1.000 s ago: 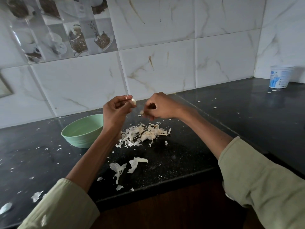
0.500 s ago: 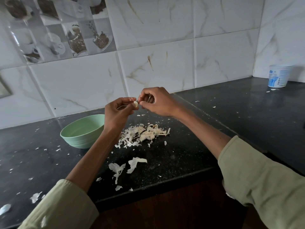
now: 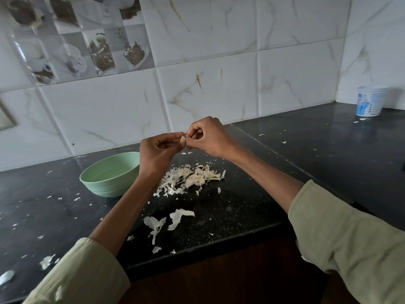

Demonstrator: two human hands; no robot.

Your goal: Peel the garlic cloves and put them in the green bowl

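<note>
I see a pale green bowl, off-white garlic skins on a speckled black tabletop, white veined wall tiles, and a white-and-blue tub.

A dark, speckled, polished stone surface is seen, backed by glossy marbled wall tiles. The green bowl looks of matt plastic, the garlic skins papery, the sleeves of soft cloth.

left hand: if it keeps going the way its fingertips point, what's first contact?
The left hand points right, pinching the garlic clove; the right hand, touching that clove, comes first. Depth looks matched, not certain.
</note>
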